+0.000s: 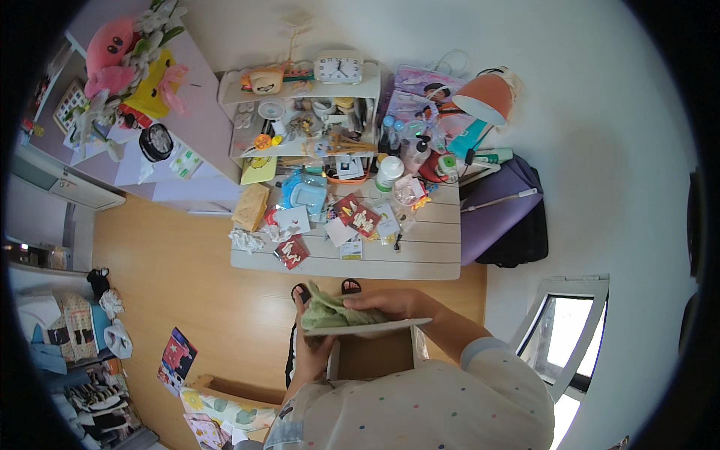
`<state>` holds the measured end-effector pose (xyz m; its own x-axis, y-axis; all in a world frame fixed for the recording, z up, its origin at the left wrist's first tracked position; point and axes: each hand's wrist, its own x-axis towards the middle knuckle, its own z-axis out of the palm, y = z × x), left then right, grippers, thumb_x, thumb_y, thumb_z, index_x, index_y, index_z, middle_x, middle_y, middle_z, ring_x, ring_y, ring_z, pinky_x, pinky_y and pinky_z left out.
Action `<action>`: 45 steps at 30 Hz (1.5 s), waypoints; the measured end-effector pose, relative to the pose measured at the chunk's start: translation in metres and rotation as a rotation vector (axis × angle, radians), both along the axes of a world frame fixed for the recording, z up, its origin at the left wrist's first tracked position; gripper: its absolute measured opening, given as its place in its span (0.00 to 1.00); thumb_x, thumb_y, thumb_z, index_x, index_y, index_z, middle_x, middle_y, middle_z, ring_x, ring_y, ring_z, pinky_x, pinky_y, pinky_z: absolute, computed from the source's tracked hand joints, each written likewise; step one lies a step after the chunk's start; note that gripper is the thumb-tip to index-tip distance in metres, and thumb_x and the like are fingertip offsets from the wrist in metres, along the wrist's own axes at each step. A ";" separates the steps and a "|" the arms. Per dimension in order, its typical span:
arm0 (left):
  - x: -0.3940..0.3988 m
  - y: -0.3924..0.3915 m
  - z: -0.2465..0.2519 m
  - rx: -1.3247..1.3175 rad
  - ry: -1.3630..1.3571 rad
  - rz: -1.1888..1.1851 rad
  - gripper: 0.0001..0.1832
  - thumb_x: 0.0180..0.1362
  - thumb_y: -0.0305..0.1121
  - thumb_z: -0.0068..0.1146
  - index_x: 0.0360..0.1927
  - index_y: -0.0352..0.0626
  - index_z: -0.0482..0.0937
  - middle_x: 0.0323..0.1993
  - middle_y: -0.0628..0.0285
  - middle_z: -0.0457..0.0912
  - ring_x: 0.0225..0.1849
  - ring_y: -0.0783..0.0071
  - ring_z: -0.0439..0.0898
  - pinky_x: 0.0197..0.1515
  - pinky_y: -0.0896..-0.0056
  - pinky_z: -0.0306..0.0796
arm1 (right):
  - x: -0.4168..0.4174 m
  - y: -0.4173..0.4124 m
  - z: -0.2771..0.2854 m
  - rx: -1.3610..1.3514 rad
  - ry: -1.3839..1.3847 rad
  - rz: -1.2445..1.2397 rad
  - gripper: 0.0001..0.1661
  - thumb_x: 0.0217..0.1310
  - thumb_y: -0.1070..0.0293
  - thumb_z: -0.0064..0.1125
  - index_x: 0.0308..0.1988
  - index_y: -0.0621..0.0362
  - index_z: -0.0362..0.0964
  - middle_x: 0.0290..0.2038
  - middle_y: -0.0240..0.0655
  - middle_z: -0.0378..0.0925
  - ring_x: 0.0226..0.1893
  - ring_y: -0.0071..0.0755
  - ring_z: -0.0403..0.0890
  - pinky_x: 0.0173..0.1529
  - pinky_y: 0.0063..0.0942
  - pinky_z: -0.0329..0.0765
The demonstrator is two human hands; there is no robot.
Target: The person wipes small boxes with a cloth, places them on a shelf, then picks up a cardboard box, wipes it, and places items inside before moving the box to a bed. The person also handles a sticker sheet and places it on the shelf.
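Note:
Close to my body is a small box-like drawer [376, 360] with a brown bottom and pale walls. Its white front panel [368, 327] faces away from me and reaches past the walls on both sides. My left hand [314, 350] grips the panel's left end, its fingers partly hidden. A crumpled light-green cloth [337, 315] lies against the panel's outer face, with my right hand [385, 301] pressing and holding it there. The right forearm passes over the panel's right end.
A white slatted table [416, 264] stands ahead, bearing packets, cards, bottles and a sponge-like yellow block [251, 207]. Behind rise a small shelf [360, 90] with a clock and an orange lamp [486, 98]. An open window [562, 332] is right; a floral-covered seat [236, 408] is lower left.

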<state>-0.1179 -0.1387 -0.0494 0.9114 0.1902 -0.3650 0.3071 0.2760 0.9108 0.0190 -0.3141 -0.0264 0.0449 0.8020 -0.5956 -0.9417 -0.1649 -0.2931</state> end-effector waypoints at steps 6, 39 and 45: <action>0.000 0.008 -0.013 0.266 -0.139 -0.218 0.42 0.52 0.14 0.62 0.71 0.39 0.57 0.56 0.56 0.75 0.57 0.68 0.73 0.58 0.68 0.69 | -0.003 -0.055 0.011 -0.044 -0.125 -0.098 0.22 0.68 0.57 0.56 0.53 0.61 0.75 0.49 0.33 0.79 0.44 0.21 0.79 0.49 0.22 0.76; 0.015 0.053 0.005 -0.212 -0.149 0.025 0.64 0.43 0.41 0.74 0.74 0.39 0.37 0.65 0.54 0.60 0.66 0.61 0.62 0.67 0.60 0.59 | 0.036 0.048 -0.032 -0.229 -0.390 -0.445 0.24 0.67 0.57 0.53 0.54 0.63 0.71 0.39 0.31 0.79 0.37 0.23 0.79 0.41 0.22 0.76; 0.032 0.041 0.004 0.019 -0.031 0.434 0.55 0.47 0.38 0.72 0.70 0.36 0.44 0.60 0.51 0.64 0.60 0.60 0.68 0.61 0.62 0.67 | -0.024 0.079 0.028 -0.433 -1.804 -0.570 0.22 0.66 0.65 0.51 0.56 0.64 0.67 0.55 0.47 0.71 0.56 0.46 0.69 0.62 0.40 0.62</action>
<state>-0.0856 -0.0976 -0.0452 0.7558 0.5647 -0.3315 0.1384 0.3570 0.9238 -0.0051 -0.2354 0.0015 0.8960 0.3088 0.3191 0.4125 -0.3124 -0.8557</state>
